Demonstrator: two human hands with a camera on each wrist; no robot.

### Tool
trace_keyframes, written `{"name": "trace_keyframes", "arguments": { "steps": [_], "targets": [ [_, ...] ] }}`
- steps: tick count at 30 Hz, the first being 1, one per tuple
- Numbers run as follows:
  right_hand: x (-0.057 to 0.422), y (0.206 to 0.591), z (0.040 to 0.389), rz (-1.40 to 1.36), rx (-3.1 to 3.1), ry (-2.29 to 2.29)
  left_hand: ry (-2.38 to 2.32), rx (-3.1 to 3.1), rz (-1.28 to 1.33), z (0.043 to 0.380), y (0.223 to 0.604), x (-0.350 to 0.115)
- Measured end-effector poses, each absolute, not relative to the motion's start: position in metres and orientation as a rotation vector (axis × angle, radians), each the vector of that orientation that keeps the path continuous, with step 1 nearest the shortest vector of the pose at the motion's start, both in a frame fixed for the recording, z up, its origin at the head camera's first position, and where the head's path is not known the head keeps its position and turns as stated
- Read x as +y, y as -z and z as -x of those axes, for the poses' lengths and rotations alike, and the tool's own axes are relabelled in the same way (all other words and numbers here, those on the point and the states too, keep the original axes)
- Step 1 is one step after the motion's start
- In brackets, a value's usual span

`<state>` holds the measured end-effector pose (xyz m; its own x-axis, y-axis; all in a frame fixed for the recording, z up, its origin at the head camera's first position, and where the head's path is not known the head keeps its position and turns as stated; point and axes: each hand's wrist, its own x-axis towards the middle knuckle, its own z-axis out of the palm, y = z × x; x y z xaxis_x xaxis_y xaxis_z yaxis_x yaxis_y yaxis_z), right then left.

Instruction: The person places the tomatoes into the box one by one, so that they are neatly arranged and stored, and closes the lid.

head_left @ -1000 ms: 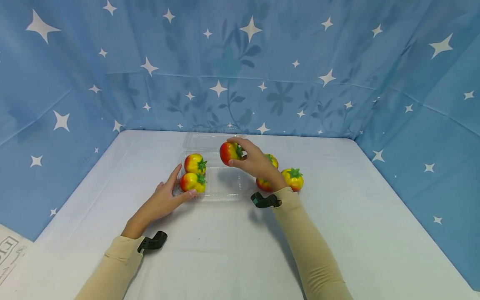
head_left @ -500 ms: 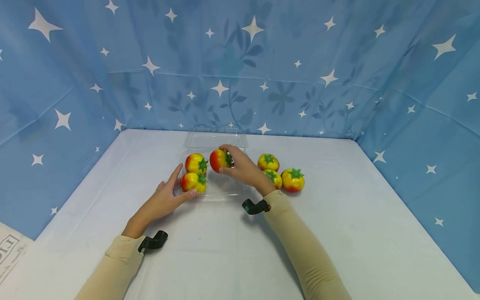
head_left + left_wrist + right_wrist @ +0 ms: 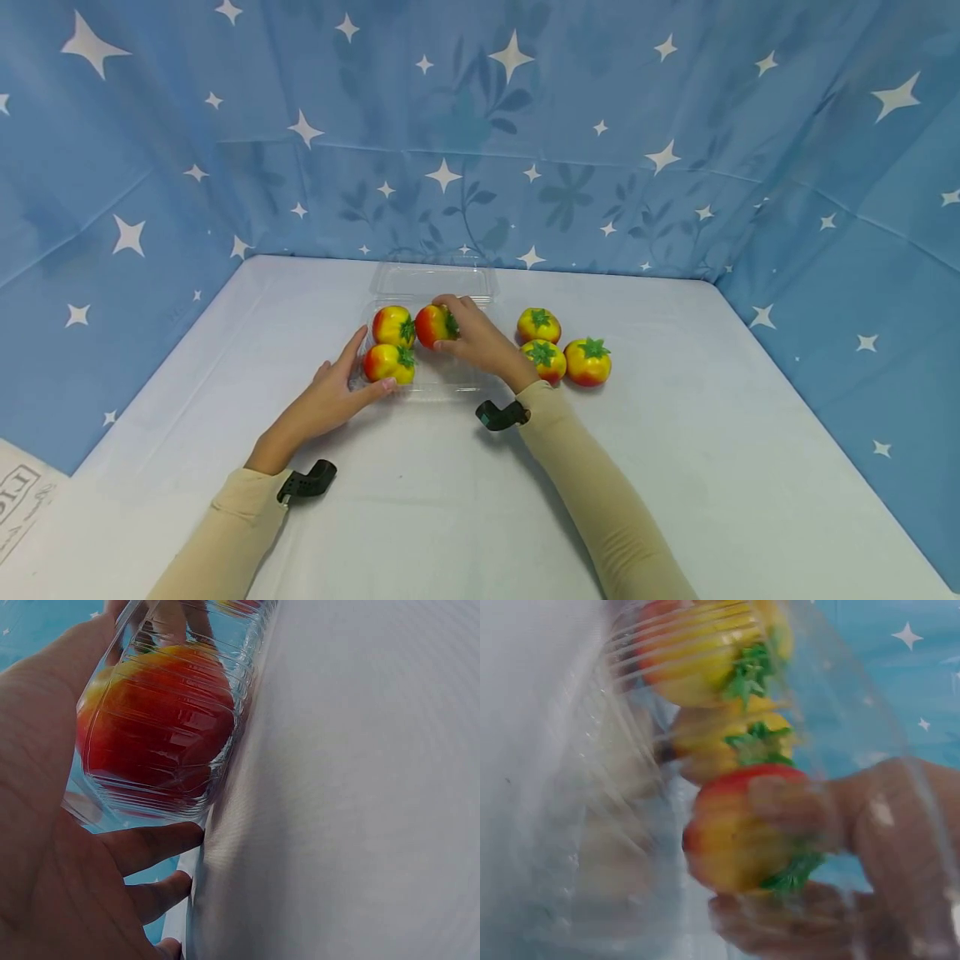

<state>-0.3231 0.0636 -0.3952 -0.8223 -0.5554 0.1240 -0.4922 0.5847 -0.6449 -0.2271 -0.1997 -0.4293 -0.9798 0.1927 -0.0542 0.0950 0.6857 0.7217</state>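
Starry curtain (image 3: 465, 100) behind bench (image 3: 465, 500). Right grip (image 3: 480, 337) pinches fruit (image 3: 430, 327) inside box (image 3: 446, 388): likely placing. Left grip (image 3: 322, 402) spread alongside. Next calls for release.

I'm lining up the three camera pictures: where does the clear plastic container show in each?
Head: the clear plastic container is just left of centre, lid open behind, beside the left hand.
Left wrist: the container is upper left, its ribbed wall around a red-and-yellow tomato-like fruit.
Right wrist: the container, blurred, spans most of the picture.
Shared landmark: the blue star-print cloth.
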Motion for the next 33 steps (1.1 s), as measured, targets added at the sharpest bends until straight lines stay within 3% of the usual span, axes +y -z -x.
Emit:
{"name": "trace_keyframes", "arguments": {
  "steps": [33],
  "targets": [
    [0.056, 0.4009, 0.3213, 0.82, 2.76, 1.032, -1.203, 2.764, -0.247, 0.2284, 0.4307, -0.2002]
  ]
}}
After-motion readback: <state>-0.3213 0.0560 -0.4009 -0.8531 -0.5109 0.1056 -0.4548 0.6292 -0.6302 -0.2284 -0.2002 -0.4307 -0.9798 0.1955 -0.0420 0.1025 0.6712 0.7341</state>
